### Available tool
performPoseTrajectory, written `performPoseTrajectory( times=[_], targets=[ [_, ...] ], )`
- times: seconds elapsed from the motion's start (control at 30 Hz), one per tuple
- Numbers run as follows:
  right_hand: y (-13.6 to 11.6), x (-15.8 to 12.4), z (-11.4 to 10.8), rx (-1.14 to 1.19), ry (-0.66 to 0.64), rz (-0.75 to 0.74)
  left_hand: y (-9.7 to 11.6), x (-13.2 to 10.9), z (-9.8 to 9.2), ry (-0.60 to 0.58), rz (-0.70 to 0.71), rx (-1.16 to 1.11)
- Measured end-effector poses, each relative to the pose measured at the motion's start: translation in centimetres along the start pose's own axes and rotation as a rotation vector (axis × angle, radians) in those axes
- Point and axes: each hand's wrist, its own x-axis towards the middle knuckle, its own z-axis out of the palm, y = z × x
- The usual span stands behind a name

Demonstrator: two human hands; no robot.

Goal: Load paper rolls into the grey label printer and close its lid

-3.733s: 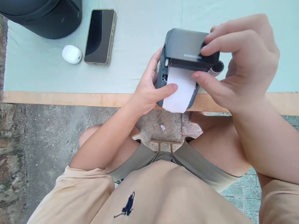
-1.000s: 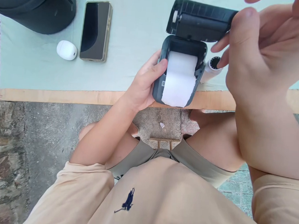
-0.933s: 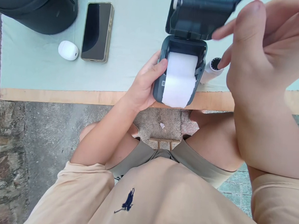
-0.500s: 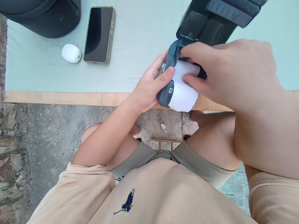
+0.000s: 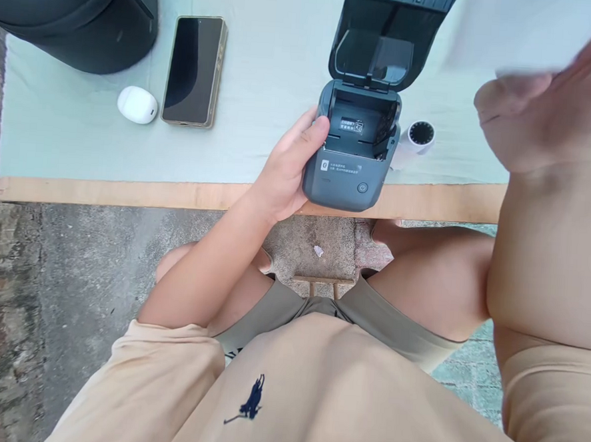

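Note:
My left hand (image 5: pixel 296 161) is closed around the left side of a dark label printer (image 5: pixel 345 184), thumb over its edge, just above the table's front edge. The printer's lid (image 5: pixel 376 46) stands open. Its bay shows a small printed label and no roll. At the upper right my right hand (image 5: pixel 547 110) is raised close to the camera, smeared by motion. It holds a white paper roll (image 5: pixel 532 35), blurred and partly cut off by the frame. Beside the printer's right side lies another white roll (image 5: pixel 421 135) with a dark round core end.
On the table (image 5: pixel 263 99) to the left lie a smartphone (image 5: pixel 192 71) and a white rounded case (image 5: pixel 138 105). A black zippered case (image 5: pixel 87 21) stands at the far left. The table's wooden edge (image 5: pixel 217 193) runs in front of my knees.
My right hand has drawn the paper roll out of the printer bay and moved up to the right. The printer has turned to face me more. The other roll has come into view.

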Motion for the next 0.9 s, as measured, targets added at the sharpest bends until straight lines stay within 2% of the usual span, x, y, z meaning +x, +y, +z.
performPoseTrajectory(
  times=[0.03,0.07,0.1,0.17,0.37,0.47,0.57,0.63,0.77,0.83,0.9],
  targets=[
    [0.9,0.7,-0.4,0.214,0.091,0.146,0.0,0.0,0.0,-0.009,-0.002,-0.001],
    [1.9,1.3,-0.8,0.317,0.161,0.227,0.0,0.0,-0.1,-0.011,-0.001,-0.002],
    [2.9,1.7,-0.9,0.317,0.097,0.271,0.0,0.0,-0.1,-0.01,0.002,-0.002],
    [4.4,2.3,-0.9,0.258,0.161,0.288,0.0,0.0,-0.1,0.0,0.007,0.0],
    [5.4,0.6,0.0,0.028,0.171,0.068,0.0,-0.1,0.0,-0.002,0.015,0.007],
    [5.8,-0.1,-0.1,-0.269,0.128,-0.073,0.0,0.0,0.0,0.027,-0.026,-0.008],
    [6.3,-0.3,-0.3,-0.527,0.037,-0.042,0.0,0.1,0.0,0.047,-0.032,-0.017],
    [6.1,-0.6,-0.6,-0.545,0.019,-0.099,0.0,0.1,0.0,0.041,-0.012,0.001],
    [4.3,-2.2,-0.9,-0.392,0.212,-0.478,-0.1,0.2,-0.2,0.015,-0.012,0.006],
    [3.3,-3.2,-0.6,-0.41,0.123,-0.512,-0.2,0.2,-0.2,0.002,-0.015,0.006],
    [2.8,-4.0,0.2,-0.518,-0.133,-0.468,-0.2,0.2,-0.2,-0.013,0.002,0.013]
  ],
)
